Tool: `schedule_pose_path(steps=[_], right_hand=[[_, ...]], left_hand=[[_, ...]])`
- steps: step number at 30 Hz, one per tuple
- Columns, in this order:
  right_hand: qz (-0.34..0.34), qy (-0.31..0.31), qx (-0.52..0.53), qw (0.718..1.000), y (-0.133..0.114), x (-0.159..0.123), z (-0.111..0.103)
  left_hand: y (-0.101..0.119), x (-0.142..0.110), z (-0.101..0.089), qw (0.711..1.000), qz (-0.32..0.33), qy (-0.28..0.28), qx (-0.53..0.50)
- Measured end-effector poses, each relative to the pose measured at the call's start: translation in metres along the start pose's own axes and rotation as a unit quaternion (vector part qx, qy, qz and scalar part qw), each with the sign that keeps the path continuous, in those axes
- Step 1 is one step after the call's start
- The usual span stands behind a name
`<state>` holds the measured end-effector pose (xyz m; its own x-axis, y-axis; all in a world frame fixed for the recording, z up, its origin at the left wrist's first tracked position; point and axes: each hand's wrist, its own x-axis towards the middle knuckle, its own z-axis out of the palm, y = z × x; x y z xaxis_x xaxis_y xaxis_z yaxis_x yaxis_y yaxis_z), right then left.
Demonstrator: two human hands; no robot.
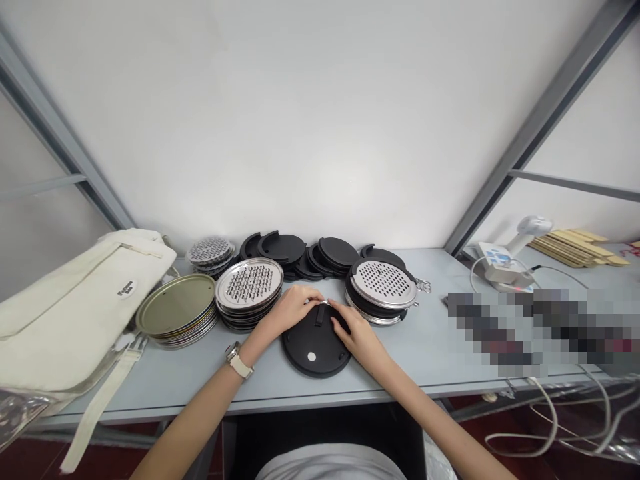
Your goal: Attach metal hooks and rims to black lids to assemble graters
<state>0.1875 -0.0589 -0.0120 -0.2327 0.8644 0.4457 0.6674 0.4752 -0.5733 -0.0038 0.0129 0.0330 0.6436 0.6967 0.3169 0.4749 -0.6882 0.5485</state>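
Note:
A black round base (305,343) lies on the table in front of me, a white dot near its front edge and a short black strap (319,315) near its back edge. My left hand (300,307) is closed at that back edge, fingertips pinched by a small shiny metal piece (324,303). From the other side my right hand (356,330) meets it, its fingers bent over the edge and touching the same spot. The fingertips partly cover the metal piece, so its exact form is hidden.
Metal grater discs (250,283) and olive round plates (176,305) are stacked to the left. Black discs (283,247) lie along the wall. Grater sets with black holders (383,283) stand right. A cream bag (80,307) covers the left end; a white device (503,263) sits far right.

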Motion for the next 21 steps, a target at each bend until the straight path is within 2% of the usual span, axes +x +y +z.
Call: schedule_pose_path(steps=[5,13,21], right_hand=[[-0.014,-0.020,-0.001,1.000,0.004,0.004,-0.002],[0.001,-0.033,0.031,0.999,0.009,0.006,0.000],[-0.042,-0.066,0.048,0.996,0.016,0.011,-0.005]], left_hand=[[-0.002,-0.001,0.003,1.000,0.011,0.000,0.011],[-0.004,0.000,0.005,1.000,0.019,-0.004,0.016],[-0.005,-0.001,0.002,0.999,0.011,-0.005,0.034]])
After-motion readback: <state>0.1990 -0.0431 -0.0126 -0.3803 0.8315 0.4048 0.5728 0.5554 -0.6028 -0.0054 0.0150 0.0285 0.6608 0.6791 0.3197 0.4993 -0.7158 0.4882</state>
